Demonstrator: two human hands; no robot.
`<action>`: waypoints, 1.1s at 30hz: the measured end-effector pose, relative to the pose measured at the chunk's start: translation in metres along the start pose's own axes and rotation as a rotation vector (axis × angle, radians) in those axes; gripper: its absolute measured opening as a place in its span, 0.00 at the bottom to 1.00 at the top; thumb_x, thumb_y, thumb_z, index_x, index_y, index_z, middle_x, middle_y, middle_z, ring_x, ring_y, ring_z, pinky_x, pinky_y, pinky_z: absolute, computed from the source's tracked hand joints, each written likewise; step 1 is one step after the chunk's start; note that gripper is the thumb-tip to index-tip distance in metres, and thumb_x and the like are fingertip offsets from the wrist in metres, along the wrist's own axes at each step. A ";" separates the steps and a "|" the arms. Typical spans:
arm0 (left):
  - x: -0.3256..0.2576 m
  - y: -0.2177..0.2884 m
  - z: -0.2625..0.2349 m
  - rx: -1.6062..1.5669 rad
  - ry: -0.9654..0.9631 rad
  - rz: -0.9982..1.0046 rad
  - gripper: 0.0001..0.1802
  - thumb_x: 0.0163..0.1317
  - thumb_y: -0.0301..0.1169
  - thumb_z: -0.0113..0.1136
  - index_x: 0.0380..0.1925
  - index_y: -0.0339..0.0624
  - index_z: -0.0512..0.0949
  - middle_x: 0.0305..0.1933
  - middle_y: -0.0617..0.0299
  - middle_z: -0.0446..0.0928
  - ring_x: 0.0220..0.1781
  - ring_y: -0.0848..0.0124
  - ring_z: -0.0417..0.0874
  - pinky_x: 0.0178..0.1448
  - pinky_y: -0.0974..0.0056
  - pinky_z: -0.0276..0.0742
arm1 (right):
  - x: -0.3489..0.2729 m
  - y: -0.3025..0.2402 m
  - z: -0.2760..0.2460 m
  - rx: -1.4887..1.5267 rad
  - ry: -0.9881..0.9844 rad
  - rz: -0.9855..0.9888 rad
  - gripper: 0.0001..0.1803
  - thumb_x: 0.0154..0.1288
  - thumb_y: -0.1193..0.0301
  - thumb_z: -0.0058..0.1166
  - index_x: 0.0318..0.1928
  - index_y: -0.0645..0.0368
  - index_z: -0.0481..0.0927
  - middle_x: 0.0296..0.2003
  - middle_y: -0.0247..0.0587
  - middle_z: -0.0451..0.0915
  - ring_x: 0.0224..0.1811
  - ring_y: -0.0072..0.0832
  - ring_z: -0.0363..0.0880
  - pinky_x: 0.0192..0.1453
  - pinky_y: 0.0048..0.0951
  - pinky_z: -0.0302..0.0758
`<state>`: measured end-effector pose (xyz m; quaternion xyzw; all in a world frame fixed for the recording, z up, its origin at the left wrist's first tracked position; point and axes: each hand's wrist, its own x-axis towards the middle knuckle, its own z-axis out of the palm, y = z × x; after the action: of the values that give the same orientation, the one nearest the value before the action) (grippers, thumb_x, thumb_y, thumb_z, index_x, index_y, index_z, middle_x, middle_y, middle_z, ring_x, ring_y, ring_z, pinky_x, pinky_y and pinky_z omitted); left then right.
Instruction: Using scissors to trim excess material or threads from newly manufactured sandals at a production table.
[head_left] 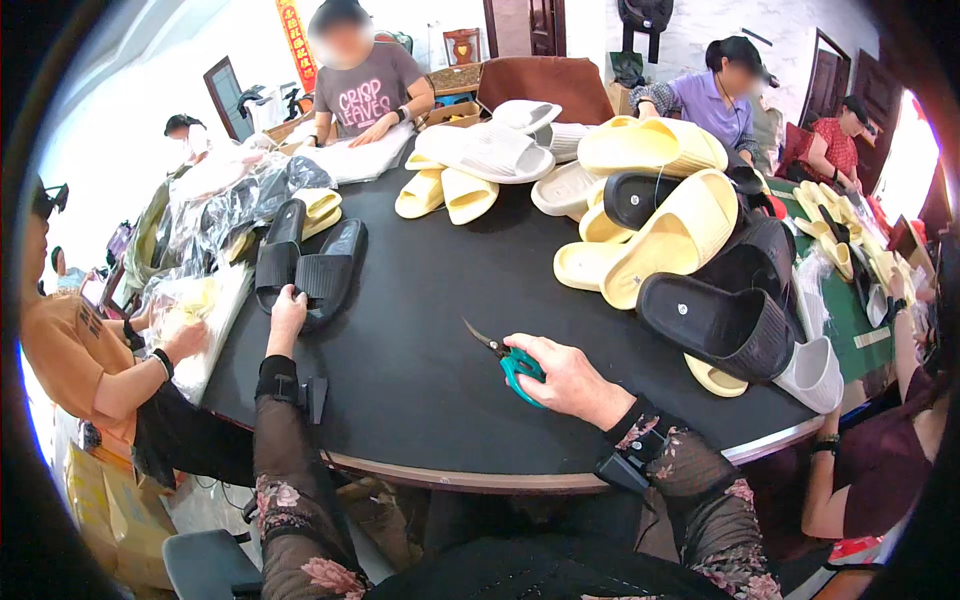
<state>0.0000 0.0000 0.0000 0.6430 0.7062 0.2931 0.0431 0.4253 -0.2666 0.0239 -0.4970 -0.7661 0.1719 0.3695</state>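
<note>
A pair of black slide slippers (328, 275) lies on the left part of the black tabletop, side by side. My left hand (288, 313) reaches to their near side, its fingers closed at the straps where the two meet. Whether a thread is also between those fingers, I cannot make out. In my right hand (570, 378) is a pair of scissors (522, 374) with teal handles and dark, narrow, curved blades. The blades point toward the upper left, above the bare tabletop, apart from any slipper.
Yellow slippers (676, 240), a black slipper (712, 325) and a white slipper (812, 375) are piled to my right. More grey-white slippers (490, 150) sit at the far side. Clear plastic bags (225, 195) lie at the left. Co-workers surround the table (430, 300), one close on the left (95, 350).
</note>
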 end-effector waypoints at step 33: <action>-0.132 0.196 -0.045 -0.221 -0.485 0.494 0.17 0.61 0.29 0.56 0.48 0.34 0.74 0.31 0.62 0.78 0.33 0.77 0.76 0.42 0.71 0.73 | 0.005 0.014 -0.005 0.752 0.399 0.287 0.19 0.60 0.77 0.58 0.52 0.63 0.71 0.29 0.35 0.79 0.28 0.13 0.74 0.31 0.18 0.70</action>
<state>0.1754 -0.1393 0.0877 0.8364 0.4631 0.2082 0.2064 0.4362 -0.2564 0.0205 -0.4527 -0.4876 0.3887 0.6373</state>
